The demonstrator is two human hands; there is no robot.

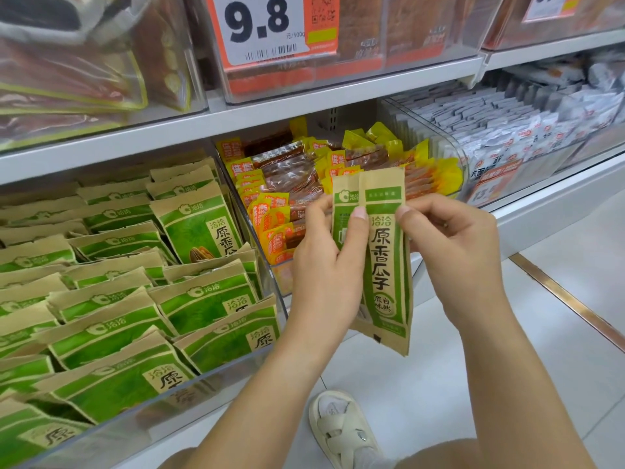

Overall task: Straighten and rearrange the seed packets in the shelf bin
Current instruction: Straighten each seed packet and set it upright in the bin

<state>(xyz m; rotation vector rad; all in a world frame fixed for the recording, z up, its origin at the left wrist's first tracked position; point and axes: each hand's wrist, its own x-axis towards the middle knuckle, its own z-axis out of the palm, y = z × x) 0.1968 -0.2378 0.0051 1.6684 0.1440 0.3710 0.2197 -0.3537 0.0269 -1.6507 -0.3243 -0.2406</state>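
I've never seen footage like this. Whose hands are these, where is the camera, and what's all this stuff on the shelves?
There is no robot here: a person wears a camera on the head, so the one picture looks down at their own two hands. The left hand and the right hand both grip green and tan seed packets, held upright in front of the shelf. To the left, a clear shelf bin holds many matching packets, overlapping in leaning rows. Behind the hands sits a bin of yellow and orange snack packs; to the right, grey and white sachets. Above hangs a 9.8 price tag. Below is a beige sandal.
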